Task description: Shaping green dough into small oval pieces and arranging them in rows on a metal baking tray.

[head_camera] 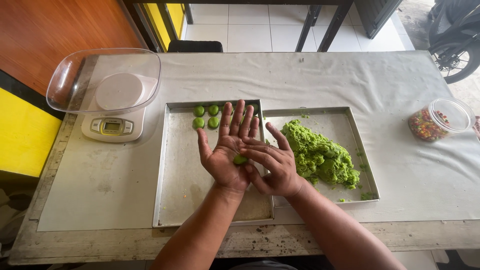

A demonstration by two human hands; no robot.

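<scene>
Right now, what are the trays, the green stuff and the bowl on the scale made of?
The left tray and right tray look like dull grey metal, scuffed and stained. The green heap seems soft dough, lumpy and crumbly; the piece between the left hand and right hand looks the same. The bowl appears clear, glossy plastic: the scale shows through.

Dough mound (pixel 320 155): bright green. Shaped dough balls (pixel 206 116): same green. Baking trays (pixel 172 200): dull silver-grey. Table covering (pixel 300 80): pale grey. Kitchen scale (pixel 112 125): white, clear bowl. Jar (pixel 440 119): clear, mixed red, green and yellow bits, possibly candied fruit.
</scene>
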